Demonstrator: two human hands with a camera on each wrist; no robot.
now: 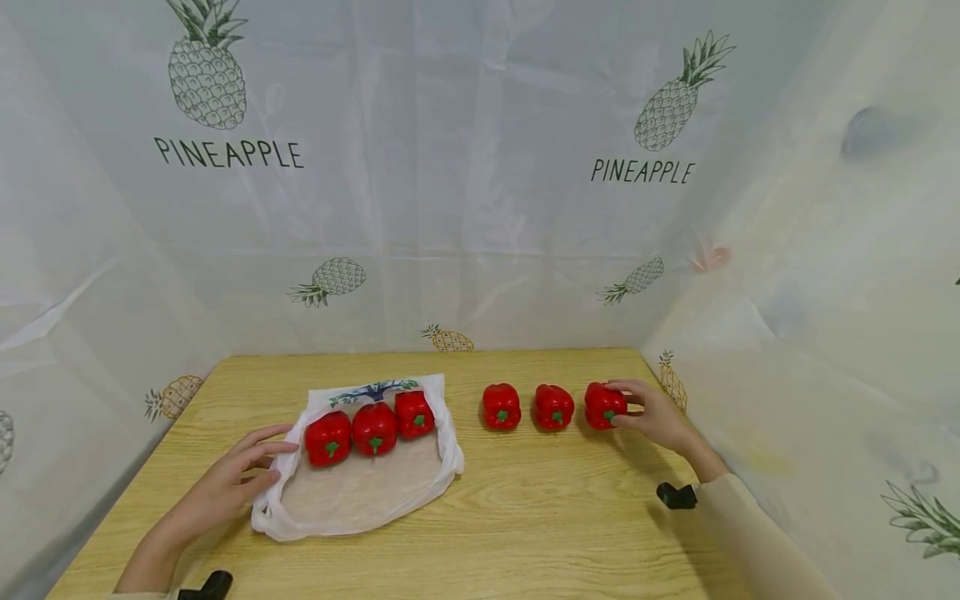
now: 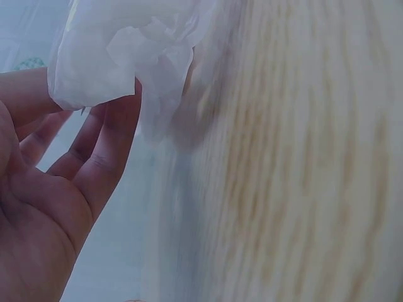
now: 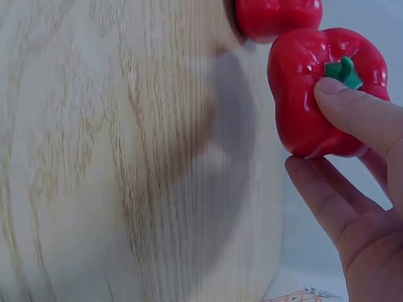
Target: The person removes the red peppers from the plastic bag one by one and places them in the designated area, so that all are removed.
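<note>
Three red bell peppers stand in a row on the right of the wooden table [image 1: 540, 517]. My right hand [image 1: 617, 404] grips the rightmost pepper [image 1: 600, 404]; in the right wrist view the thumb presses beside its green stem and the fingers curl behind the pepper [image 3: 308, 94]. The middle pepper [image 1: 553, 407] and the left pepper [image 1: 501, 406] stand free. Left of centre lies a white plastic bag [image 1: 360, 500] with three more peppers [image 1: 374, 428] on it. My left hand [image 1: 277, 454] rests with straight fingers [image 2: 94, 145] against the bag's left edge [image 2: 119, 50].
White sheets printed with pineapples [image 1: 480, 208] wall the table at the back and on both sides. Black wrist mounts show at my right sleeve [image 1: 677, 496] and at the bottom left [image 1: 210, 586]. Bare wood lies in front of the bag and peppers.
</note>
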